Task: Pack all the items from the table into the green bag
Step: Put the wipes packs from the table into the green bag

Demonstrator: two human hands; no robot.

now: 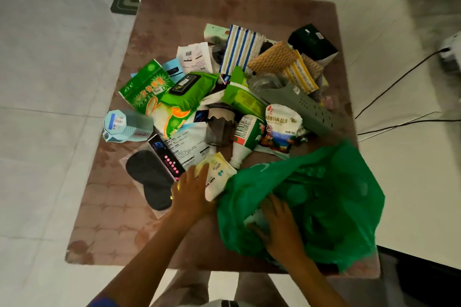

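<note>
Now our left hand (192, 189) lies flat-fingered on the soft baby-wipes pack (217, 177) beside the green bag (324, 197), grasping nothing, while our right hand (279, 224) holds the flimsy bag mouth. Light and squashy, we judge; grip across its middle.

Wipes pack (216, 177) reads "BABY WI…"; salt bag (282, 127) shows "碘盐"; other labels too blurred.

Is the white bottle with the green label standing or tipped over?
Tipped over: the white bottle lies on its side in the pile, neck pointing toward the green bag.
</note>
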